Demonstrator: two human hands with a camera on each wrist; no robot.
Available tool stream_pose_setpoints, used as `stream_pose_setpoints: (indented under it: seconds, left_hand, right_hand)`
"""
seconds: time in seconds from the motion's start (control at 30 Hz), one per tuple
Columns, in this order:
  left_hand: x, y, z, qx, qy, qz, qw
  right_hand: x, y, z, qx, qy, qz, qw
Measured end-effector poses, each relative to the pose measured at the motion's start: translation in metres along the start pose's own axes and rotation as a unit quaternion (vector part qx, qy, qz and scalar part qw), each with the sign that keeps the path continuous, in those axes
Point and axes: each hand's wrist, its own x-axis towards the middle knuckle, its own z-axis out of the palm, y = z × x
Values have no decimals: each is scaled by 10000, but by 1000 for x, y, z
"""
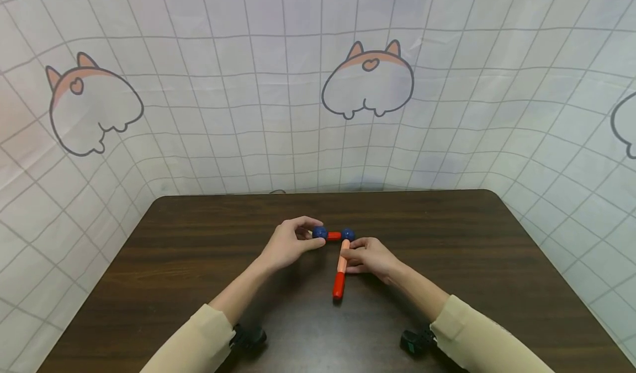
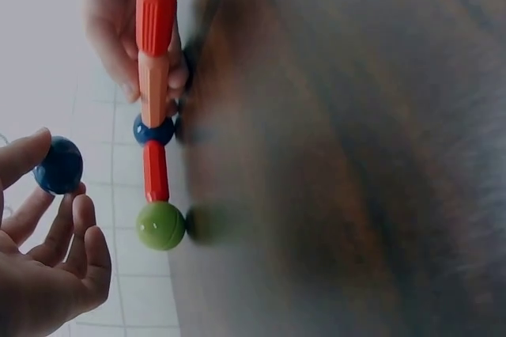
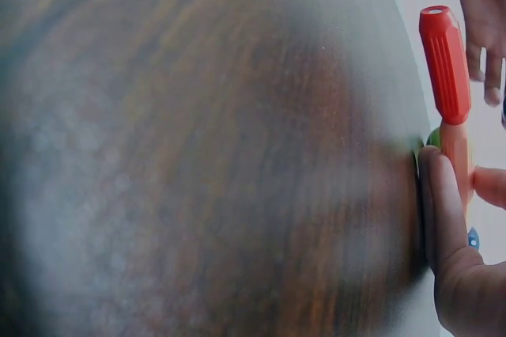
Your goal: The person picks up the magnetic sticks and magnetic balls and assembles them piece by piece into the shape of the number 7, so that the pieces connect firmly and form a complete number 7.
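Observation:
My left hand (image 1: 293,242) pinches a dark blue ball (image 2: 59,165) between thumb and fingertips, held apart from the other pieces. My right hand (image 1: 370,258) grips an orange rod (image 1: 344,256), which has a longer ribbed red rod (image 1: 338,286) joined to its near end. At the orange rod's far end is a second blue ball (image 1: 348,234). From that ball a short red rod (image 2: 156,171) runs to a green ball (image 2: 160,225), seen low in the left wrist view. In the head view the green ball is hidden by the left hand's ball.
A dark wood-grain table (image 1: 199,284) lies beneath both hands. White grid-patterned cloth (image 1: 223,86) with animal drawings hangs behind and at the sides. Black wrist devices (image 1: 416,342) sit by the cream sleeves (image 1: 489,337).

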Motion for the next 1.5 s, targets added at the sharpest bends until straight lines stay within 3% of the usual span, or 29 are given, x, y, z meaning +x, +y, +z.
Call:
stream_pose_setpoints:
  seconds: [0.2, 0.63, 1.07, 1.5]
  left_hand:
    - [-15, -1, 2, -124, -374, 69, 9992]
    - [-43, -3, 7, -183, -870, 88, 9960]
    - [-62, -8, 10, -197, -1393, 143, 9900]
    - [-73, -8, 23, -876, -1715, -569, 9796]
  right_hand:
    - [1, 0, 0, -8, 23, -16, 10000]
    - [0, -2, 1, -64, 22, 30, 10000]
    - [1, -1, 1, -30, 93, 90, 9999]
    - [-1, -2, 3, 0, 49, 7, 10000]
